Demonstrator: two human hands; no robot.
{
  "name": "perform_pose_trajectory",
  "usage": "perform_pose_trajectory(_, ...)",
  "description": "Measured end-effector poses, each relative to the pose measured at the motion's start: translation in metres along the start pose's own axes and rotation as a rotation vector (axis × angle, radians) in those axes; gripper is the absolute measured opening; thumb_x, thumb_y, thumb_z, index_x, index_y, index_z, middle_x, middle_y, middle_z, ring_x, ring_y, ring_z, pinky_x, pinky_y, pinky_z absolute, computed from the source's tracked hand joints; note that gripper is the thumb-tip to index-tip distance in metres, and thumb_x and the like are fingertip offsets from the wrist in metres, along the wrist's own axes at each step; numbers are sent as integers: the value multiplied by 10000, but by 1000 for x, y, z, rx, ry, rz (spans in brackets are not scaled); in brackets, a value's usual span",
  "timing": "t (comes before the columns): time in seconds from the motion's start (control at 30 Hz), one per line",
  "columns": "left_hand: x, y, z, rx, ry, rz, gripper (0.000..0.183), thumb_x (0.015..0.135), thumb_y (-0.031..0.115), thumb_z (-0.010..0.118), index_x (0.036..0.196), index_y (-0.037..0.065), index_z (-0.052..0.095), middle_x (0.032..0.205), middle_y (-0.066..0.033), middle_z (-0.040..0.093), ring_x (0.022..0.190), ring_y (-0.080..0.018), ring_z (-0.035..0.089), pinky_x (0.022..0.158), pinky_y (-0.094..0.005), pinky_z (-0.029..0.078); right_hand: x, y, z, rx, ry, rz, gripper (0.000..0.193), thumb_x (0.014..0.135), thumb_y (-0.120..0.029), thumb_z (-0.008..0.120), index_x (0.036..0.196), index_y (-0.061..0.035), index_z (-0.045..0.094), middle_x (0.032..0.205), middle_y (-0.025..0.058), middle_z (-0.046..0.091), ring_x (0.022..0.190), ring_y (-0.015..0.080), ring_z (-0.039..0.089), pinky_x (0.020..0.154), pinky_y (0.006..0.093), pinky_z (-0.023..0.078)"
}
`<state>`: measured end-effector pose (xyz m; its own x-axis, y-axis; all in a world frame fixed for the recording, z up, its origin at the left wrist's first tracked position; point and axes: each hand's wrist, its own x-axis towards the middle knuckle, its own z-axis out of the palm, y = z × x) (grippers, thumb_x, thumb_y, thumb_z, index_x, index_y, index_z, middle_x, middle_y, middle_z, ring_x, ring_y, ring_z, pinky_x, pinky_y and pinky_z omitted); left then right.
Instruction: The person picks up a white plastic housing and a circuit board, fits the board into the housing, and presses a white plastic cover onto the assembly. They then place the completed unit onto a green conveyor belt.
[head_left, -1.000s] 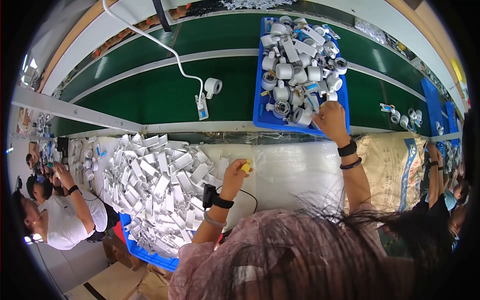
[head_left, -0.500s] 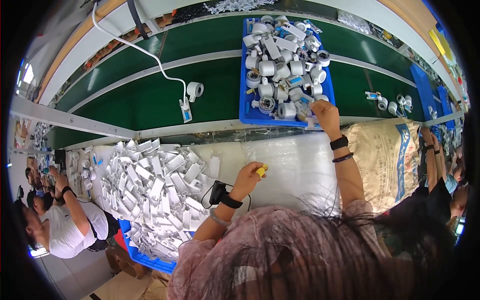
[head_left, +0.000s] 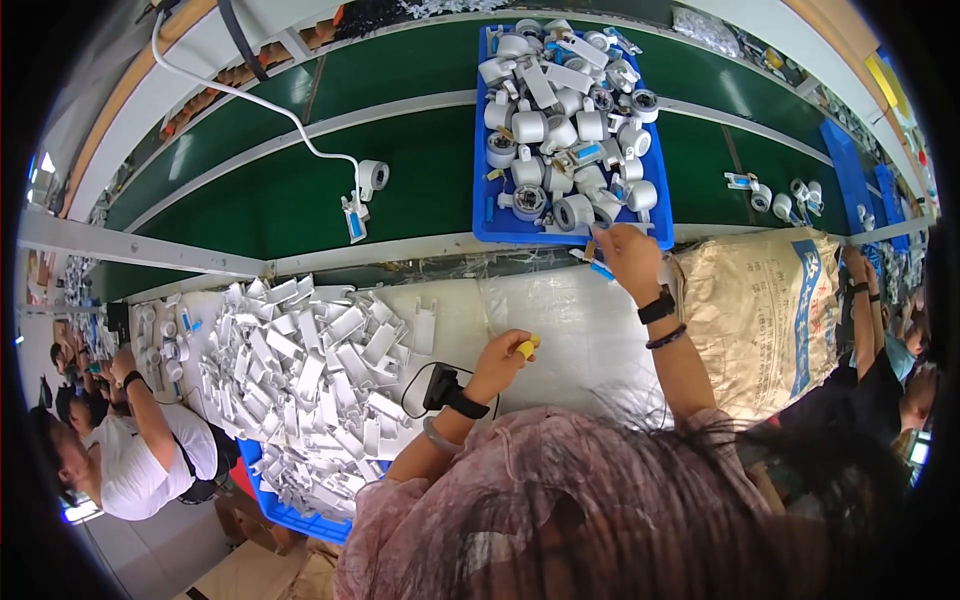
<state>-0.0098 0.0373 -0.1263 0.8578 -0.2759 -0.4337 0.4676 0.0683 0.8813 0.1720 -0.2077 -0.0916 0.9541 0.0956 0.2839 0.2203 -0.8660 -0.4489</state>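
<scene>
My left hand [head_left: 497,366] hovers over the near table with its fingers closed. Something small and yellow [head_left: 527,348] shows at its fingertips; I cannot tell whether it is held or worn. At the front edge of a blue tray [head_left: 560,238], my right hand [head_left: 632,262] is closed on a white part with a blue strip [head_left: 600,268], partly hidden by the fingers. Heaped in the tray are many white and grey round-headed housings [head_left: 529,127], some with blue strips or dark open ends.
White plastic covers [head_left: 320,345] lie piled on the left, above another blue tray [head_left: 300,522]. A corded white part [head_left: 354,218] rests on the green conveyor [head_left: 250,210]. A brown sack [head_left: 750,320] lies at right. Co-workers are at both sides, one in a white shirt [head_left: 155,455].
My right hand has come back from inside the tray to its front edge, drawing out a white part with a blue strip. My left hand has shifted only slightly.
</scene>
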Motion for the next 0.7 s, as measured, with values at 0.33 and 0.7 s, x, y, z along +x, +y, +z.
perform_pose_trajectory(0.33, 31, -13, 8, -21, 119, 245, 417, 894, 90, 624, 1283, 28, 487, 1225, -68, 563, 1074, -182, 586, 885, -314, 479, 9, -21, 14, 865, -529, 292, 211, 910, -220, 647, 809, -37, 667, 788, 45, 692, 674, 120, 650, 592, 243, 474)
perform_pose_trajectory(0.7, 7, 51, 3, 697, 356, 699, 489, 714, 113, 778, 1149, 57, 562, 1164, -147, 537, 1081, -306, 497, 908, -392, 416, -102, -78, -31, 1803, -578, 790, 174, 944, -216, 635, 956, -42, 622, 813, 35, 657, 670, 112, 609, 668, 235, 500)
